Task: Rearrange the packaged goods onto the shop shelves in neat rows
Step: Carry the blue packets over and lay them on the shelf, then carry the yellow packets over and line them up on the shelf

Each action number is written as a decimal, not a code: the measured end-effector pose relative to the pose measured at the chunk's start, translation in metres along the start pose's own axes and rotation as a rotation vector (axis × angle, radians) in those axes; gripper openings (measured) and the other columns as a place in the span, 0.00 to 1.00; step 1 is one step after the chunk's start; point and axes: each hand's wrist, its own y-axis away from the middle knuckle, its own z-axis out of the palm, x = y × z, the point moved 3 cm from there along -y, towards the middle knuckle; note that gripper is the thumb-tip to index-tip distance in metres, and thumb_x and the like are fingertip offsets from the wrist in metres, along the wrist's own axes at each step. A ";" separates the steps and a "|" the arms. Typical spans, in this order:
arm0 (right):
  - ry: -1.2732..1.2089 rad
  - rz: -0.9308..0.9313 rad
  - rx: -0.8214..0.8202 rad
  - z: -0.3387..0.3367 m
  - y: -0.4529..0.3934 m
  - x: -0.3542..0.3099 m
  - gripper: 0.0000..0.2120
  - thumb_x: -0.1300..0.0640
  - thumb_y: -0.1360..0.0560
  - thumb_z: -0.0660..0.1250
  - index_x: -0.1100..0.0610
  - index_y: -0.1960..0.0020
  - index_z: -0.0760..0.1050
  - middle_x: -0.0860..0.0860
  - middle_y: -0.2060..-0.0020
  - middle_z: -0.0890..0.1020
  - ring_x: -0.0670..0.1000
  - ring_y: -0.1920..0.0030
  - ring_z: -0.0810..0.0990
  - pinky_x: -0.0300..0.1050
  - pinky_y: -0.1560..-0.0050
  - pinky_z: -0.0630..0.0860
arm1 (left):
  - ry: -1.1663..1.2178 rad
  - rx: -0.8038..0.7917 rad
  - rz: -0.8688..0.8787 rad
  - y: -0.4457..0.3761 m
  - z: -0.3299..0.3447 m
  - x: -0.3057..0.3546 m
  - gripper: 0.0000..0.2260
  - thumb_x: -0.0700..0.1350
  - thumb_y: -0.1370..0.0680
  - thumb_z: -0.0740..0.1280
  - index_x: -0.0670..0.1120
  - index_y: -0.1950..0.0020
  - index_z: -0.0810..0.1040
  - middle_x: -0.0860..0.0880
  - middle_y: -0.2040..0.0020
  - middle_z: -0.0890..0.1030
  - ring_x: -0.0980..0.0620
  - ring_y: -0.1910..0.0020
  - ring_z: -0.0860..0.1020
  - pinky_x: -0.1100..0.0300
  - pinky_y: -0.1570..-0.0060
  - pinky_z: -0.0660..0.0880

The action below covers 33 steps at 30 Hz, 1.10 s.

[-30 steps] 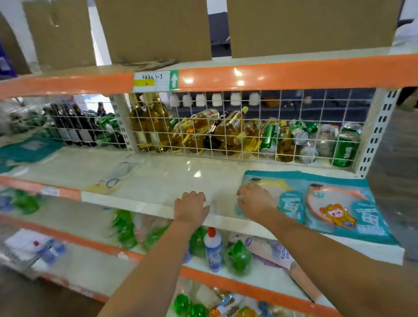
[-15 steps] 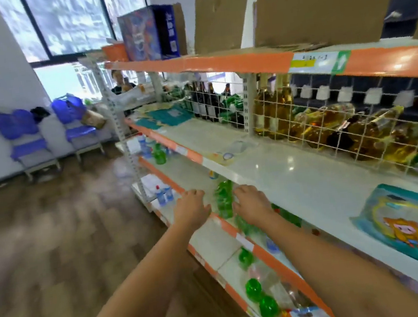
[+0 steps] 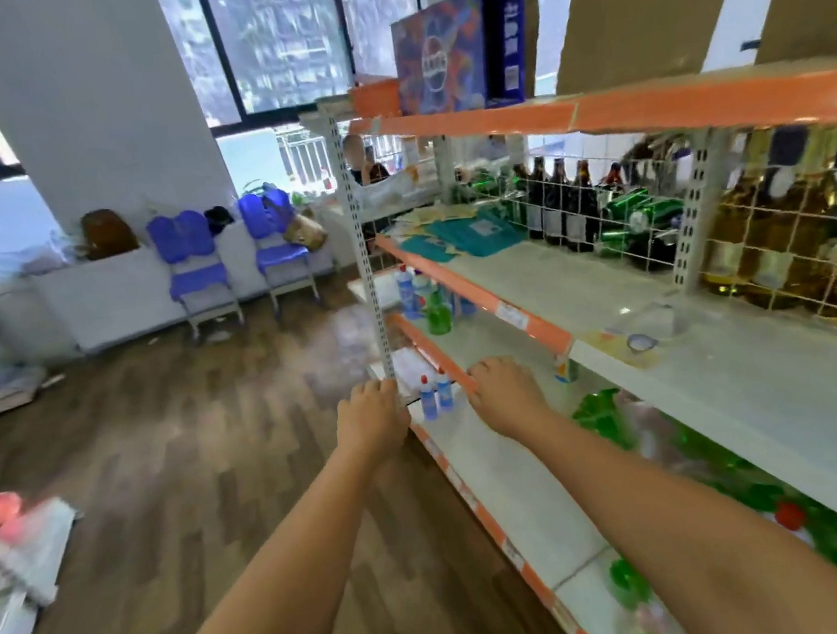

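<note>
My left hand [image 3: 373,417] and right hand [image 3: 505,395], both loosely curled and empty, reach toward teal packets [image 3: 465,237] awaiting neat rows.

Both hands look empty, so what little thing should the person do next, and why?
Probably reach the right hand down to the two small blue-and-white bottles standing just ahead of it on the low shelf. Neither it nor the left hand holds anything, both already stretch toward that spot, and those bottles are the nearest goods that could be lined up.
</note>
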 end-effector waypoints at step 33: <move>0.006 -0.038 -0.098 0.098 -0.425 -0.002 0.16 0.52 0.19 0.52 0.53 0.34 0.69 0.56 0.37 0.74 0.57 0.38 0.72 0.49 0.41 0.69 | 0.001 -0.053 -0.072 -0.395 0.057 -0.102 0.16 0.50 0.19 0.55 0.45 0.35 0.71 0.44 0.36 0.75 0.44 0.36 0.72 0.49 0.40 0.69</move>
